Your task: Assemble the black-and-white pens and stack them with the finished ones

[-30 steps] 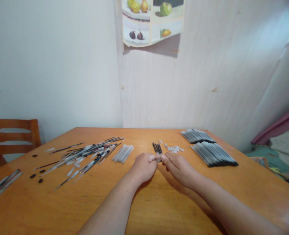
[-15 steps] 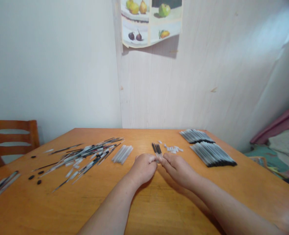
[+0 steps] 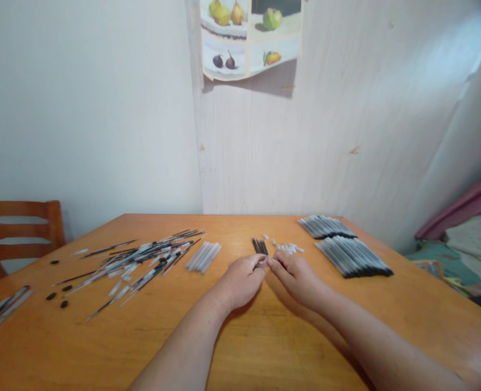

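Note:
My left hand (image 3: 245,278) and my right hand (image 3: 295,276) meet at the middle of the table, thumbs and fingertips pinched together. A small pale piece shows between the fingertips, too small and covered to name. Right behind them lies a row of thin black sticks (image 3: 260,246), like pen refills or tips, with their near ends hidden by my left hand. Short whitish tube pieces (image 3: 289,248) are scattered just beyond my right hand. To the left of my left hand, several clear pen barrels (image 3: 204,257) lie side by side.
A loose heap of pen parts (image 3: 142,260) covers the table's left side, with black caps (image 3: 51,296) near it. At the right lie two rows of clear pens with black ends (image 3: 352,256). A wooden chair (image 3: 20,228) stands at the left.
My fingertips have shifted slightly, the right hand drawing a little away from the left. The black sticks and the other parts on the table stay where they were.

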`<act>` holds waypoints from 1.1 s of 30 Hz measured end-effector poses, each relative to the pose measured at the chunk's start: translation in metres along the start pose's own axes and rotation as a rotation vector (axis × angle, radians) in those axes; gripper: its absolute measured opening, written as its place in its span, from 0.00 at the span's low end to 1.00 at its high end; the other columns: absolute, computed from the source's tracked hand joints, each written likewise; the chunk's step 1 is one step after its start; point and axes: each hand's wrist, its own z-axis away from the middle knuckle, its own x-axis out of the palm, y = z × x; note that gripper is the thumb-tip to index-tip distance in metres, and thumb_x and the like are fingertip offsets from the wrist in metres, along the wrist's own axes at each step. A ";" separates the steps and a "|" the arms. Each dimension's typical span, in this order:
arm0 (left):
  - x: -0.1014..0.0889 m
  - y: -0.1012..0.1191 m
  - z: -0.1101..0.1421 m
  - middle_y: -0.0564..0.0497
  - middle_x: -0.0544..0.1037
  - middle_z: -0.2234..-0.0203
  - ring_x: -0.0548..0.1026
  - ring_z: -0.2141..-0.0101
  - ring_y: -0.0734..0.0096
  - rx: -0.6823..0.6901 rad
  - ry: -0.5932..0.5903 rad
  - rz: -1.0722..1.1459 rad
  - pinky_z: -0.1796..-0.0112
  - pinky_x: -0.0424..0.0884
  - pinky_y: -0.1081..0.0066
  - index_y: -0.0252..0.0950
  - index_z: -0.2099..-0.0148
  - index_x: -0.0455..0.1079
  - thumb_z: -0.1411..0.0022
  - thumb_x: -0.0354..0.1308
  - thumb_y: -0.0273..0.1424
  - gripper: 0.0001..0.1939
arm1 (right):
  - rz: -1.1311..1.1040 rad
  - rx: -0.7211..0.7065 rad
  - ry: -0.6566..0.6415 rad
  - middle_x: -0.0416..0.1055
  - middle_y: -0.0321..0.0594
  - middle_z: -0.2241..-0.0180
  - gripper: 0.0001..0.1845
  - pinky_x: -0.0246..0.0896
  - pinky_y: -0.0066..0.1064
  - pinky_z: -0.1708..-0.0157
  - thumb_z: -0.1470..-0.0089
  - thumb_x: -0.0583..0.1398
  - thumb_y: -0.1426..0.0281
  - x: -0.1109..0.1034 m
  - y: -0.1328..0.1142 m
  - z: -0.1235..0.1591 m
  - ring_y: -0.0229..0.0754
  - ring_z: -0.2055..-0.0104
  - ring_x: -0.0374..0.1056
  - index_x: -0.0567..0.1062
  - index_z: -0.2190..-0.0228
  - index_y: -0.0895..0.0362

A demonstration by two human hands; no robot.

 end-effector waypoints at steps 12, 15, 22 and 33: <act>0.003 0.003 0.002 0.53 0.77 0.71 0.71 0.69 0.72 0.018 -0.054 0.049 0.65 0.63 0.74 0.36 0.66 0.73 0.37 0.48 0.31 0.12 | -0.162 0.061 -0.016 0.62 0.34 0.80 0.26 0.52 0.29 0.73 0.35 0.43 0.55 -0.007 0.012 -0.003 0.37 0.75 0.60 0.64 0.79 0.55; 0.004 0.004 0.002 0.54 0.76 0.73 0.70 0.70 0.73 0.013 -0.067 0.110 0.65 0.63 0.74 0.35 0.66 0.73 0.37 0.48 0.30 0.12 | -0.229 0.090 -0.057 0.64 0.34 0.80 0.24 0.54 0.29 0.71 0.36 0.45 0.56 -0.012 0.008 -0.002 0.37 0.75 0.62 0.65 0.77 0.56; 0.002 0.006 0.002 0.54 0.76 0.73 0.69 0.71 0.73 0.024 -0.007 0.032 0.68 0.60 0.75 0.35 0.67 0.73 0.38 0.50 0.30 0.11 | -0.250 0.118 -0.087 0.61 0.31 0.81 0.21 0.52 0.28 0.74 0.38 0.50 0.57 -0.010 0.009 -0.002 0.35 0.77 0.57 0.65 0.78 0.56; -0.001 0.001 0.003 0.52 0.78 0.72 0.72 0.70 0.69 -0.031 -0.072 -0.095 0.68 0.62 0.73 0.37 0.66 0.74 0.34 0.44 0.39 0.20 | -0.273 0.117 -0.002 0.60 0.32 0.80 0.21 0.51 0.28 0.73 0.39 0.50 0.59 -0.013 0.008 -0.005 0.36 0.75 0.57 0.64 0.79 0.55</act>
